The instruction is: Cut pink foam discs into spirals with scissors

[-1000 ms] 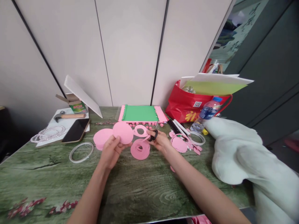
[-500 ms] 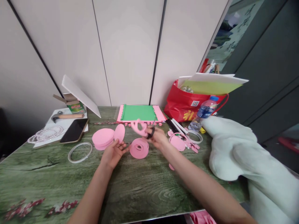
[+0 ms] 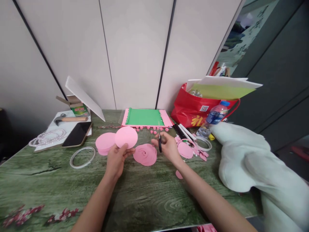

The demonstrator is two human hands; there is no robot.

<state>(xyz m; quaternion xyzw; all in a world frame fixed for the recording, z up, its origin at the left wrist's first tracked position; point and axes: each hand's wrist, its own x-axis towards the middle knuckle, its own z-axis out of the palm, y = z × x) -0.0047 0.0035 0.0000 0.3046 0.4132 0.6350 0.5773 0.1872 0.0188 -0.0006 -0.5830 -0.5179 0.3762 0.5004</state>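
Note:
My left hand (image 3: 117, 157) pinches the lower edge of a pink paper circle (image 3: 126, 137), which stands tilted toward me. Just left of it lies a stack of pink paper circles (image 3: 104, 144). My right hand (image 3: 167, 145) is closed round a pair of black-handled scissors (image 3: 160, 143), their blades pointing away from me. Between the hands, a heap of pink paper spirals (image 3: 145, 155) lies on the table. Behind them, small pink paper rolls (image 3: 154, 130) are scattered before a green paper sheet (image 3: 145, 117) on pink sheets.
At left are a tape roll (image 3: 82, 157), a phone (image 3: 76, 134), a hammer (image 3: 72, 119) and strings of beads (image 3: 48, 138). At right stand a red bag (image 3: 185, 106), a water bottle (image 3: 213, 119), pink scraps (image 3: 185, 150), another tape roll (image 3: 204, 143) and a white plush (image 3: 241, 158).
A pink paper spiral that hung from my right hand now lies on the heap. My left hand has turned its paper circle so the flat face shows.

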